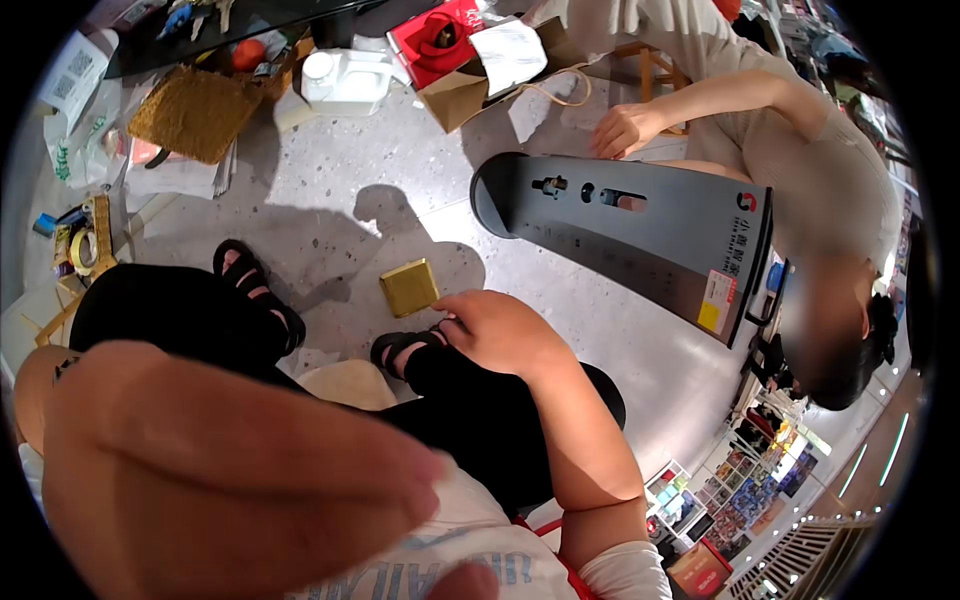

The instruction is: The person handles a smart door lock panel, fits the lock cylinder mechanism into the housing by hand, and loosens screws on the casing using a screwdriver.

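Observation:
My left hand is large and blurred in the near lower left, its fingers stretched to the right, holding nothing visible. Over my dark-trousered leg hangs my right hand, its index finger extended and the others loosely bent, with nothing seen in it. Just beyond that fingertip, a gold square object lies on the floor by my sandalled foot. A long grey panel-like case with cut-outs, a logo and a yellow-and-white label slants across the right, near another person's hand.
Another person sits at the right. Along the top are a white jug, a brown paper bag and a red box. At left lie a brown rough-textured slab, plastic bags and tape rolls.

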`<action>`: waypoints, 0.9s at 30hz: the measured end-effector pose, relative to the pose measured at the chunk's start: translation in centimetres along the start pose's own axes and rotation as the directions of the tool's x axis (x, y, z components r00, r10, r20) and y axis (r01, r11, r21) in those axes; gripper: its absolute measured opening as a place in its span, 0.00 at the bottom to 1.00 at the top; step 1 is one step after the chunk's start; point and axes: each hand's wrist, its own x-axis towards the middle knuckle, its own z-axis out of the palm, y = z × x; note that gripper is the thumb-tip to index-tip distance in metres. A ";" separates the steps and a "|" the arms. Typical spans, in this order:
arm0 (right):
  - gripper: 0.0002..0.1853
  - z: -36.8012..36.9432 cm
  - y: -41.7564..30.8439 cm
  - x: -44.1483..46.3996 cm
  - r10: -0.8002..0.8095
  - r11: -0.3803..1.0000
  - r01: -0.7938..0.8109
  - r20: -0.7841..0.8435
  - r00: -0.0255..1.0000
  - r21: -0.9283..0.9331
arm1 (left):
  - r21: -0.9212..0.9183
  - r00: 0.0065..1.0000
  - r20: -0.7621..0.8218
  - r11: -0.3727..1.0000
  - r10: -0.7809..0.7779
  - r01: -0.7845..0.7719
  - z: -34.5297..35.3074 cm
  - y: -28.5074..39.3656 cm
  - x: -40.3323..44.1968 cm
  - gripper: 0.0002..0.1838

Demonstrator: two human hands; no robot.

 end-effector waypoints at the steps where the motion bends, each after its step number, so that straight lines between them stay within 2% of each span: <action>1: 0.17 0.0 0.1 -0.1 -0.018 1.000 0.018 -0.012 1.000 0.009 | -0.020 1.000 0.002 1.000 0.009 -0.009 0.1 0.3 0.1 0.12; 6: 0.18 -0.5 -0.6 -0.1 0.012 0.999 -0.013 0.038 0.999 0.038 | -0.130 1.000 -0.009 0.991 0.012 -0.013 0.3 1.8 -0.2 0.11; 9: 0.17 0.0 -0.4 -0.2 -0.016 0.998 0.018 -0.039 0.999 0.062 | -0.190 1.000 -0.010 0.982 0.016 -0.018 0.3 2.8 -0.5 0.11; 11: 0.17 -0.4 -1.8 -0.5 0.056 0.997 -0.055 -0.023 0.998 0.048 | -0.258 1.000 0.009 0.966 -0.001 0.003 0.4 3.3 -0.6 0.11; 13: 0.17 0.4 -1.3 0.2 0.099 0.983 -0.103 0.029 0.995 0.151 | -0.353 0.999 0.035 0.935 -0.029 0.039 0.3 3.8 -0.8 0.11; 17: 0.17 0.0 -2.5 0.0 0.099 0.987 -0.101 0.029 0.995 0.128 | -0.458 0.998 0.031 0.887 -0.053 0.061 0.3 4.4 -1.6 0.12; 19: 0.17 0.4 -1.3 0.3 0.067 0.995 -0.073 0.085 0.994 0.068 | -0.581 0.996 0.080 0.811 -0.028 0.069 0.6 4.2 -1.9 0.13; 21: 0.17 0.6 -1.3 0.4 0.057 0.995 -0.062 0.069 0.996 0.074 | -0.760 0.979 0.188 0.643 0.079 0.094 -0.2 4.3 -2.3 0.11; 22: 0.17 0.4 -1.4 0.4 0.063 0.996 -0.067 0.059 0.996 0.062 | -0.799 0.982 0.186 0.587 0.036 0.129 -0.2 4.6 -2.6 0.11; 24: 0.18 0.2 -1.4 0.3 0.059 0.998 -0.060 0.043 0.997 0.024 | -0.795 0.970 0.238 0.585 0.055 0.162 -0.3 4.5 -3.0 0.09; 27: 0.18 0.1 -1.1 0.2 0.035 0.997 -0.038 0.053 0.998 0.063 | -0.700 0.936 0.326 0.699 0.130 0.146 -0.8 4.7 -2.8 0.07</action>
